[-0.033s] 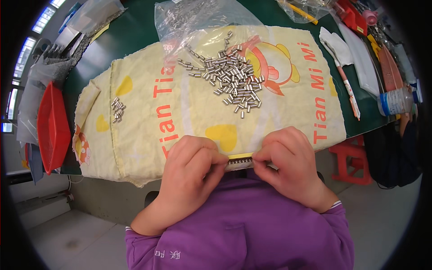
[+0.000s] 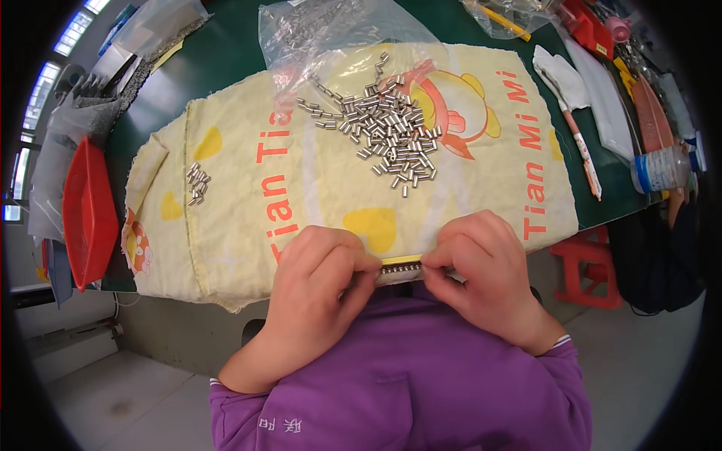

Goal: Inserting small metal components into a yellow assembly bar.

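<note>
Between my two hands, at the near edge of the cloth, is a narrow strip point(image 2: 402, 264) with a yellow upper edge and a row of small silvery pieces along a dark side. My left hand point(image 2: 320, 282) pinches its left end, thumb and fingers pressed together. At the other end my right hand point(image 2: 481, 270) grips it the same way; both ends are hidden by the fingers. Farther off on the yellow printed cloth point(image 2: 248, 225) lies a loose heap of short silver metal cylinders point(image 2: 395, 131). A smaller group of the same cylinders point(image 2: 197, 183) rests toward the left.
A clear plastic bag point(image 2: 353, 34) with more metal pieces lies behind the heap. Left of the cloth is a red plastic basket point(image 2: 90, 214). On the right are a pen point(image 2: 583, 154), a white cloth point(image 2: 560, 79) and a clear bottle point(image 2: 662, 169). Below stands a red stool point(image 2: 587, 274).
</note>
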Demonstrator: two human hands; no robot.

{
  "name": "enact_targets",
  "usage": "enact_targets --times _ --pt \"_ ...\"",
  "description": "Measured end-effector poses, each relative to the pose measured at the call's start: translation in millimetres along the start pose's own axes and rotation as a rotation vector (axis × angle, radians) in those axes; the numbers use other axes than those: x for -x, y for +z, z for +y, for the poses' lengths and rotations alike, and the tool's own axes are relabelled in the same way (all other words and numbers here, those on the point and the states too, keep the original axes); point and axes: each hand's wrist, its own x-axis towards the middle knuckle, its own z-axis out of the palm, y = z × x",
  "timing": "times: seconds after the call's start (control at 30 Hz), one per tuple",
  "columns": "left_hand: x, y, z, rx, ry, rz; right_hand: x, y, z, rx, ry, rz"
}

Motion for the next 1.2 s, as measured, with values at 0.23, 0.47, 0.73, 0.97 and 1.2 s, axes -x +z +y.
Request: enact_targets --times 0.23,0.47,0.73,0.97,1.2 --pt "-3.0 2.7 -0.9 -0.045 -0.039 0.030 -7.8 -0.3 2.9 0.001 0.028 0.018" --pt "-6.8 2.5 -3.6 -0.028 -0.016 0.041 -6.1 -4.8 3.5 0.070 0.046 0.025" --pt "-10.1 -7.8 -15.5 0.006 -0.024 0.069 -27.8 -6.3 -4.6 0.081 0.017 -0.033" --pt "-18.7 -51.0 -25.2 -0.460 0.063 0.278 -96.6 28.8 -28.7 -0.106 -0.112 -0.063" --pt "-14.3 -65.0 -66.3 -0.508 -0.062 0.312 -122.8 70.5 -36.1 -0.183 -0.144 -0.179"
